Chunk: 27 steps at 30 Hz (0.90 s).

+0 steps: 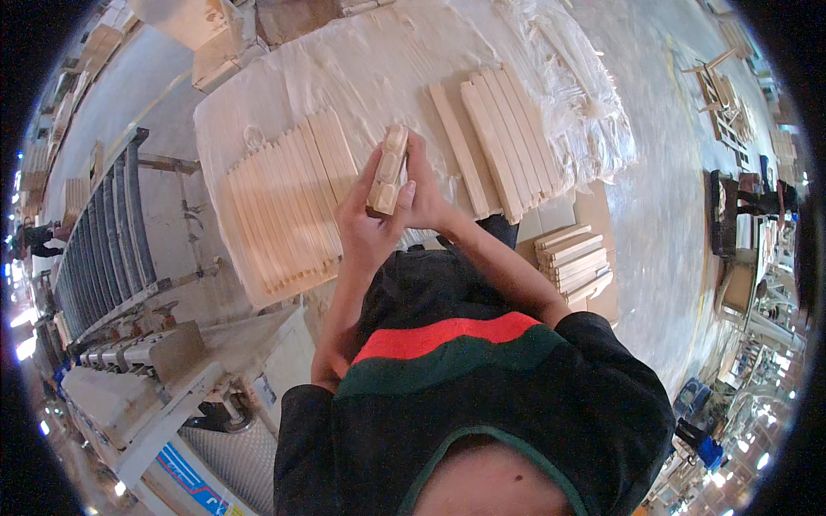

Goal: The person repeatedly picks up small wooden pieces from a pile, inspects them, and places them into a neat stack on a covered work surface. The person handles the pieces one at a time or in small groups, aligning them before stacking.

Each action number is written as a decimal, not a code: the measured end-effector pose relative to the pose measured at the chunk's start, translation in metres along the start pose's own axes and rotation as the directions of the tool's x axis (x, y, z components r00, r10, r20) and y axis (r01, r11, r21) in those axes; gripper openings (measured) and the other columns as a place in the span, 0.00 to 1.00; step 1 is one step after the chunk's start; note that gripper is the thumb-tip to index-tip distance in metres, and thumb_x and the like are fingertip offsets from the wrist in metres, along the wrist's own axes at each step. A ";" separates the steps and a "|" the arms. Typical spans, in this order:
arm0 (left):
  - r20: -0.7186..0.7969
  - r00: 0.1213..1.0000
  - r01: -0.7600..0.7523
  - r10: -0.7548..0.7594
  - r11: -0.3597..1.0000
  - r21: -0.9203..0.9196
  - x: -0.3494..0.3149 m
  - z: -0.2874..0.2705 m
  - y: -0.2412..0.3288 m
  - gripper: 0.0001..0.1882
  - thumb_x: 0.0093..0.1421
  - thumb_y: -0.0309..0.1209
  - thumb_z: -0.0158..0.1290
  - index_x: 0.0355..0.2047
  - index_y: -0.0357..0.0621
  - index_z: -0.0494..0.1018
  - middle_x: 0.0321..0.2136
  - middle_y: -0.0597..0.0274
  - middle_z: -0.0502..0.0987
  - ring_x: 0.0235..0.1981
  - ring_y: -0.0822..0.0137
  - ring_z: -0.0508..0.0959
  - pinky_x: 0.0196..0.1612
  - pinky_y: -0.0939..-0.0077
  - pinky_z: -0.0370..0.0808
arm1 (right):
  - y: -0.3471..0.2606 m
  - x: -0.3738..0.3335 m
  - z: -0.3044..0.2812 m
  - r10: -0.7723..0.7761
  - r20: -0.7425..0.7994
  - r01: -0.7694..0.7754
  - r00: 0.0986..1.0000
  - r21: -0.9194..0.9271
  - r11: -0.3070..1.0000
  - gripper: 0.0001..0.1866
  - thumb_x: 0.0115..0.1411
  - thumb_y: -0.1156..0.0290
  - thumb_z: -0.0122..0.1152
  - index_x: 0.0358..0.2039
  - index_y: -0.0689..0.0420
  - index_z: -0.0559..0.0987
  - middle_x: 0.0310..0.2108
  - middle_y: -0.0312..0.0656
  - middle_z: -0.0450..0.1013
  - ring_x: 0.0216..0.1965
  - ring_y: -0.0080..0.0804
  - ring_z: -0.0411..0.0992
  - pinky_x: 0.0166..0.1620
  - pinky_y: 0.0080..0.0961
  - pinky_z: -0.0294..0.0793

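Note:
My left hand [360, 206] and my right hand [422, 189] are raised over the near edge of a plastic-covered table. Between them they clasp a pale shaped wooden piece [393, 163] with a contoured upper face and a darker near end. The fingers of both hands wrap its sides, and my right thumb lies along it. Its underside is hidden, so its full length cannot be judged. Left of my hands lies a wide row of wooden strips [280, 202], side by side. To the right is a smaller group of strips [512, 142], with a single strip [460, 146] beside it.
Wrinkled clear plastic [379, 69] covers the table. Stacked wood pieces [572, 262] sit low at the right on cardboard. A dark roller conveyor [112, 232] and a machine [138, 396] stand to the left. Cardboard boxes [202, 34] are beyond the table's far left corner.

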<state>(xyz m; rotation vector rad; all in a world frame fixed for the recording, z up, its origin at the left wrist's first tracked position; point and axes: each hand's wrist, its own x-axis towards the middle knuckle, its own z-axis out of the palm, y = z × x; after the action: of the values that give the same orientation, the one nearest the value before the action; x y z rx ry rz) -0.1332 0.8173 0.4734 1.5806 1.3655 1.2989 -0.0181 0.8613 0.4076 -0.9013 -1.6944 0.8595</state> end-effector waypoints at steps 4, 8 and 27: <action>0.006 1.000 -0.009 0.009 0.997 0.077 -0.001 -0.004 0.002 0.24 0.59 0.31 0.56 0.54 0.34 0.68 0.42 0.46 0.78 0.43 0.61 0.80 0.42 0.72 0.76 | -0.005 0.007 -0.004 -0.085 0.026 0.085 0.996 -0.036 0.996 0.59 0.33 0.56 0.76 0.61 0.62 0.51 0.52 0.53 0.59 0.53 0.48 0.62 0.57 0.38 0.62; 0.035 0.999 -0.004 0.003 0.999 0.052 0.000 -0.007 0.000 0.23 0.59 0.31 0.57 0.53 0.36 0.69 0.41 0.48 0.79 0.42 0.62 0.80 0.42 0.72 0.76 | -0.012 0.011 -0.018 -0.007 0.135 -0.004 0.991 0.084 0.996 0.55 0.36 0.60 0.76 0.61 0.60 0.53 0.53 0.49 0.58 0.56 0.43 0.60 0.58 0.35 0.60; -0.032 0.999 0.018 -0.030 0.943 -0.331 -0.013 -0.035 -0.030 0.25 0.56 0.33 0.59 0.53 0.38 0.70 0.37 0.59 0.80 0.37 0.73 0.79 0.40 0.73 0.76 | -0.041 0.008 0.010 0.170 0.240 -0.200 0.956 0.108 0.974 0.50 0.35 0.70 0.81 0.58 0.57 0.59 0.46 0.42 0.68 0.48 0.35 0.68 0.51 0.31 0.69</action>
<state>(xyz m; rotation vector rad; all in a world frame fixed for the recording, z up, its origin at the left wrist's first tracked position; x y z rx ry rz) -0.1749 0.8072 0.4525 1.3122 1.1128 1.4619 -0.0362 0.8474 0.4438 -0.9085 -1.7441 1.2280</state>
